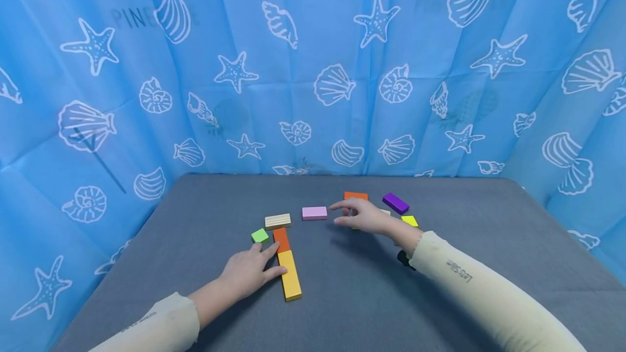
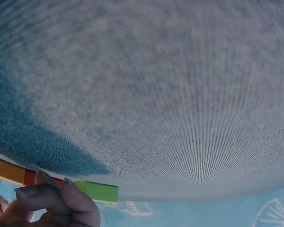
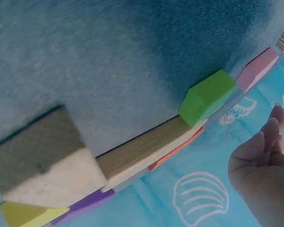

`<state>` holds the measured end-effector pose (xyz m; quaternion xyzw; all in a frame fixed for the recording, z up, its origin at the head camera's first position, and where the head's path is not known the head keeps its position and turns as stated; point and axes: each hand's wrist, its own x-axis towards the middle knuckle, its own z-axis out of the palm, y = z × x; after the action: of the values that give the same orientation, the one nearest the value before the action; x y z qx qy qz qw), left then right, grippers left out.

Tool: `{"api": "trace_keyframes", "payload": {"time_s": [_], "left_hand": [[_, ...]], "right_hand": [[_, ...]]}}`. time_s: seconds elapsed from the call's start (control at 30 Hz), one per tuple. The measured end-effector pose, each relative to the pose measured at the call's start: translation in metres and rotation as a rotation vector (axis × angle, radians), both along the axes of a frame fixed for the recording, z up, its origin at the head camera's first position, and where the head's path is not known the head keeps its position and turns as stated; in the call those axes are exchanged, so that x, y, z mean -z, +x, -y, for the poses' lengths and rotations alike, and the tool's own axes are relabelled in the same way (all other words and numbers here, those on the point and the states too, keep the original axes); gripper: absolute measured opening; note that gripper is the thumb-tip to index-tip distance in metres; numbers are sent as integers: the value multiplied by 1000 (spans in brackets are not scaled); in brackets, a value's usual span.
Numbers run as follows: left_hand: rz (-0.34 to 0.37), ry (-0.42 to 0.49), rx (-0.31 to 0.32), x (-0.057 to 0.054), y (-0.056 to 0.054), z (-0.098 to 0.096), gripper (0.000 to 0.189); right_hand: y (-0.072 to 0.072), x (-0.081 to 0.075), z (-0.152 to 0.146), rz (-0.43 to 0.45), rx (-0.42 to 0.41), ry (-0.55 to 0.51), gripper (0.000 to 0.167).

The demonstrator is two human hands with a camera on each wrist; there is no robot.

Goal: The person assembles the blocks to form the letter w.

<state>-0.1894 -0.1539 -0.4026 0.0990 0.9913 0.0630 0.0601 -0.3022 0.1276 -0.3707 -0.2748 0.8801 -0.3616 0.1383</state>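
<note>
In the head view my left hand (image 1: 244, 271) rests at the table's left, its index finger touching an orange block (image 1: 281, 237) and its thumb at the yellow-orange block (image 1: 290, 281) lined up below it. A light green block (image 1: 260, 236) lies just beyond its fingertips. My right hand (image 1: 364, 216) hovers above the table with fingers stretched leftward, holding nothing. Nearest its fingertips is a pink block (image 1: 314, 213). Beneath and beside that hand, the right wrist view shows a green block (image 3: 207, 98) against a wooden plank (image 3: 144, 145), both mostly hidden in the head view.
A ridged wooden block (image 1: 277, 221) lies between the light green and pink ones. Toward the right are another orange block (image 1: 356, 195), a purple block (image 1: 395, 203) and a yellow block (image 1: 409, 221). A thick wooden block (image 3: 47, 156) is close to the right wrist. Blue curtain surrounds the grey table (image 1: 342, 308).
</note>
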Motion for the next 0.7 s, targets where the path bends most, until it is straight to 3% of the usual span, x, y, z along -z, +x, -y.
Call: {"api": "trace_keyframes", "payload": {"time_s": [0.2,0.7], "left_hand": [[6,4,0,0,0,1,70],[7,-10,14,0,-1,1,75]], "right_hand": [[-2,0,-7,1,14,-3,44],[-6,2,-21,-95,-4,10,42]]}}
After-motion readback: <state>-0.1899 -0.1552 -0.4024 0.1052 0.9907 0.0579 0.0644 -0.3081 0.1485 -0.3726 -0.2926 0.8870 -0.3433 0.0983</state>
